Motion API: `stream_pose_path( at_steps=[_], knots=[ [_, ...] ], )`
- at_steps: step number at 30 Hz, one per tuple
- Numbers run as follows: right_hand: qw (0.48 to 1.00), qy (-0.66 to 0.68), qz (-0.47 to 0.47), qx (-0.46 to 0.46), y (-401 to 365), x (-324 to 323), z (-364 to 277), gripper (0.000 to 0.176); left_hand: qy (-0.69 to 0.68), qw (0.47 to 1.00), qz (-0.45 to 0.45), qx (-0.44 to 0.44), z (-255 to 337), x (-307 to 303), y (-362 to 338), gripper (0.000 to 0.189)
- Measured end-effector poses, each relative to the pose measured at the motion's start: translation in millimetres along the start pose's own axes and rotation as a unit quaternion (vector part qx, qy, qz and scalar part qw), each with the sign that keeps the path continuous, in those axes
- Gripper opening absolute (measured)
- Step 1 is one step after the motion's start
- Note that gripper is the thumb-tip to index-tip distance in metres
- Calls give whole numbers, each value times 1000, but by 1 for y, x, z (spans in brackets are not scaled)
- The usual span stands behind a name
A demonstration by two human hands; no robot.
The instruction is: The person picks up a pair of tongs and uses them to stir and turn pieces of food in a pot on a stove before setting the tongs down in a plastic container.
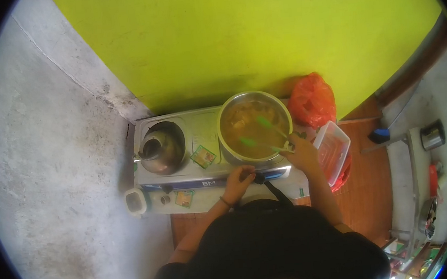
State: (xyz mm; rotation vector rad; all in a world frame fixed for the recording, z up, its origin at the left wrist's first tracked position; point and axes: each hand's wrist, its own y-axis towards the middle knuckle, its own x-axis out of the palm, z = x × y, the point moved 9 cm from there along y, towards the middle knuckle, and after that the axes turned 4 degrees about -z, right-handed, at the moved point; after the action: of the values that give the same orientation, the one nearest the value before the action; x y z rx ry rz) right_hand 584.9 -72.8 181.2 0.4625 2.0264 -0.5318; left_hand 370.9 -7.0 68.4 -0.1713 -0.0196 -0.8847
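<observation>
My right hand is closed around the handles of a pair of tongs with green tips. The two tips are spread apart inside a large metal pot, over brownish broth with pale pieces in it. My left hand is at the front of the gas stove, its thumb and fingers pinched at a black stove knob. On the left burner stands a dark metal kettle. Between the burners lies a green seasoning packet.
A red plastic bag and a clear plastic container sit right of the pot. Another packet and a small white tub lie along the front edge. A green wall rises behind; a metal mug is far right.
</observation>
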Motion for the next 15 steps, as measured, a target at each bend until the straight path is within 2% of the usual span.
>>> stream_pose_path(
  at_steps=[2,5,8,15],
  knots=[
    [997,-21,34,59,3,-13,9,52,-25,1000,-3,2,-1,3,0,25],
    [991,-87,72,78,10,-17,15,50,5,1000,-6,-2,0,5,1,24],
    [992,-108,55,42,20,-4,13,47,7,1000,4,12,0,5,1,23],
    [991,-104,78,21,23,6,13,43,-13,1000,6,2,-1,0,-2,24]
  ],
)
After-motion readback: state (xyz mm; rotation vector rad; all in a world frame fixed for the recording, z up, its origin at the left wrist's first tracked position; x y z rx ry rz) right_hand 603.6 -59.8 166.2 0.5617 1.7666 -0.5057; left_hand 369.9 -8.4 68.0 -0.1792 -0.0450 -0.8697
